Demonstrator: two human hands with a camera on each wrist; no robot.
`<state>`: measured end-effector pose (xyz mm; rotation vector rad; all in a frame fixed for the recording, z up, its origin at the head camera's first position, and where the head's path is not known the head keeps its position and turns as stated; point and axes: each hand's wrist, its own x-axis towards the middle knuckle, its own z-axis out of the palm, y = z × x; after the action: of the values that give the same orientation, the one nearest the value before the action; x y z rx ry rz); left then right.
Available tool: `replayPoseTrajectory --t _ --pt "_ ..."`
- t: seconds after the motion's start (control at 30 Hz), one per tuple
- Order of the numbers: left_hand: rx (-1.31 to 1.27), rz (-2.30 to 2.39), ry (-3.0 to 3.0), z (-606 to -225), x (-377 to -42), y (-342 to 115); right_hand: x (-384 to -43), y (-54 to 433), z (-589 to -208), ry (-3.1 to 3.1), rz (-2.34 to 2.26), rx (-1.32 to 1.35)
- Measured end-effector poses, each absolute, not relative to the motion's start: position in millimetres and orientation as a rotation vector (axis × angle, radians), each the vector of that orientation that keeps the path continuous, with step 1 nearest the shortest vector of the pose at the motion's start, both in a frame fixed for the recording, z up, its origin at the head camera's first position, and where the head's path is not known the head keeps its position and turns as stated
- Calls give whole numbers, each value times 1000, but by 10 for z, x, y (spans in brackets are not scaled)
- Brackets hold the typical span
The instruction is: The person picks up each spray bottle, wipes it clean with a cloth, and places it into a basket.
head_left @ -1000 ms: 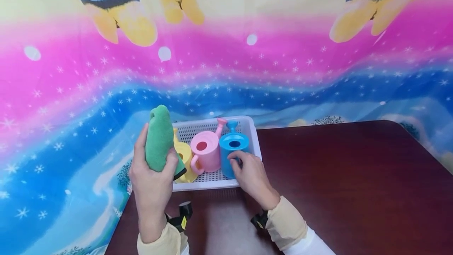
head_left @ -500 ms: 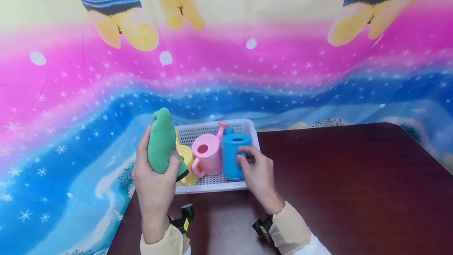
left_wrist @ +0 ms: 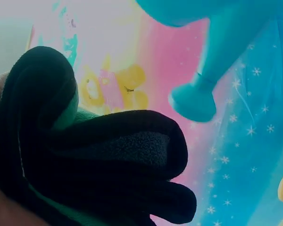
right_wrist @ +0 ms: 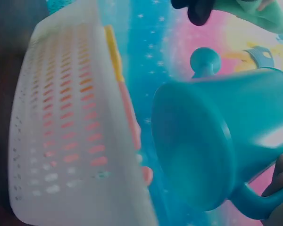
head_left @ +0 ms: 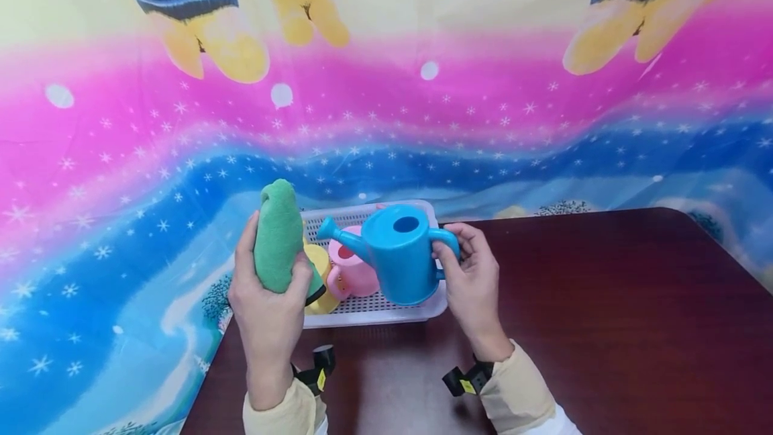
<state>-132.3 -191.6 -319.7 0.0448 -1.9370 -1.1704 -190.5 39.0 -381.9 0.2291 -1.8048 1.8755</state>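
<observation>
My left hand (head_left: 268,324) grips a rolled green cloth (head_left: 278,240) with dark edging, upright at the basket's left side. In the left wrist view, the cloth's dark folded edges (left_wrist: 127,146) fan out towards the camera. My right hand (head_left: 477,291) holds a blue watering can (head_left: 401,264) by its handle, above the right part of the basket. The can's spout points left, towards the cloth but apart from it. Its round base shows in the right wrist view. Behind it, a pink watering can (head_left: 362,280) and a yellow watering can (head_left: 326,302) are partly hidden.
A white slotted plastic basket (head_left: 386,317) stands on the dark brown table (head_left: 604,314) and contains the pink and yellow cans. Behind the table hangs a colourful printed backdrop (head_left: 483,113). Table surface extends to the right and in front of the basket.
My right hand has taken the blue watering can by its handle, lifted it out of the basket and turned its spout leftward. The left hand with the green cloth has hardly moved.
</observation>
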Motion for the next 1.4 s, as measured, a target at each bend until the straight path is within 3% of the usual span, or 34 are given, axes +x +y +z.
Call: replayPoseTrajectory --t 0.77,1.17,1.4 --pt "-70 -1212 -1894 -3246 -1416 -1721 -2186 1307 -3679 -1306 2168 -121" --pt "-196 -1390 -1755 -3296 -1688 -1180 -2208 1654 -3521 -1118 2157 -8" --pt "-346 -1521 -1731 -3395 -1764 -944 -2153 1783 -3521 -1165 2134 -100"
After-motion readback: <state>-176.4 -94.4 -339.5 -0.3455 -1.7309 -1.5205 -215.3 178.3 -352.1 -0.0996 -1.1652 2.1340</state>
